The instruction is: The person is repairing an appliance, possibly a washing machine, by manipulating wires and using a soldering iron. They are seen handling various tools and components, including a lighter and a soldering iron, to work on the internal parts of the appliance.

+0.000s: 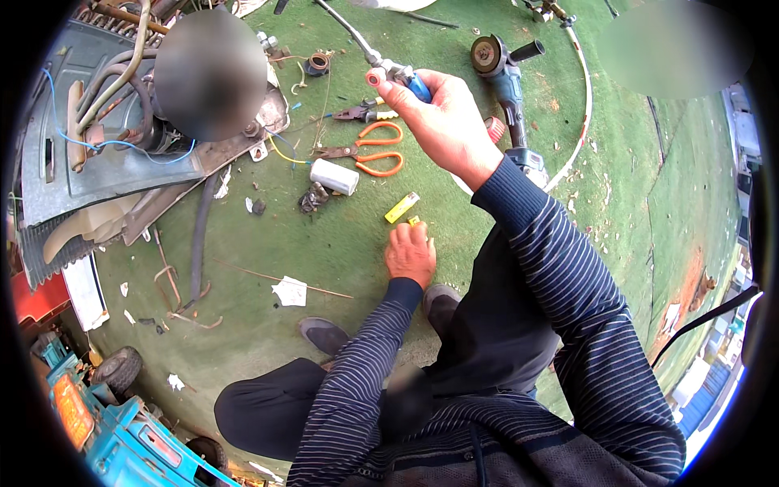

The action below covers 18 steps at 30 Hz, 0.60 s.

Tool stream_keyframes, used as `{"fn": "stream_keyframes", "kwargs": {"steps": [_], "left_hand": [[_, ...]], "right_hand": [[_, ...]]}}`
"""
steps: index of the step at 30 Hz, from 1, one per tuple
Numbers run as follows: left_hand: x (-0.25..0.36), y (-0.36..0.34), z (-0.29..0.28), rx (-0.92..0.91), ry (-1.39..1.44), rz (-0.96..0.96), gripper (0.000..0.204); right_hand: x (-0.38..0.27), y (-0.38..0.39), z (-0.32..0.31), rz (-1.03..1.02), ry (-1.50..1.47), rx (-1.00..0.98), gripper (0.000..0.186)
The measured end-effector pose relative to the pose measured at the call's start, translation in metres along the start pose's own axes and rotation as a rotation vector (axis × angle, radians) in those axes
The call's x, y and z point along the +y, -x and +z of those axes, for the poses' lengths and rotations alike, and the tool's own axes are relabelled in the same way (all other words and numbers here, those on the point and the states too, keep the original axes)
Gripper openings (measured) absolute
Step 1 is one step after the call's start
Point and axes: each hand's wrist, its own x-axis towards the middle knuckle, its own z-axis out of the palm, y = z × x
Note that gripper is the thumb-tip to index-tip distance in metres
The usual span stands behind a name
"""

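Observation:
My right hand (445, 126) is raised over the ground, closed around a gas torch (389, 68) with a metal tube, a blue part and a reddish knob by the thumb. The torch's tube runs up and left out of view. Low near my feet, my left hand (411, 253) has its fingers curled down at a small yellow thing (414, 220), mostly hidden by them. Just beyond it lies a yellow lighter (402, 208). Orange-handled scissors (379, 149), pliers (355, 113) and a white cylinder (333, 176) lie farther off on the green ground.
An angle grinder (509, 93) lies beyond my right hand, beside a pale hose (581, 130). At left stands a grey metal appliance part (122, 178) with pipes and wires. A dark tube (200, 243), thin rods and a white scrap (290, 291) lie about. A blue vehicle (134, 434) is at lower left.

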Motion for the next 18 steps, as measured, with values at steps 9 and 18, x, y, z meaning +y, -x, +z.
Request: {"fn": "stream_keyframes", "kwargs": {"steps": [9, 18], "left_hand": [[-0.005, -0.042, -0.030, 0.068, -0.090, -0.048, 0.028], [-0.015, -0.062, -0.052, -0.214, -0.083, -0.187, 0.027]], "right_hand": [[0.003, 0.001, 0.013, -0.008, -0.020, -0.072, 0.038], [-0.013, 0.030, 0.028, 0.449, -0.481, -0.603, 0.023]]}}
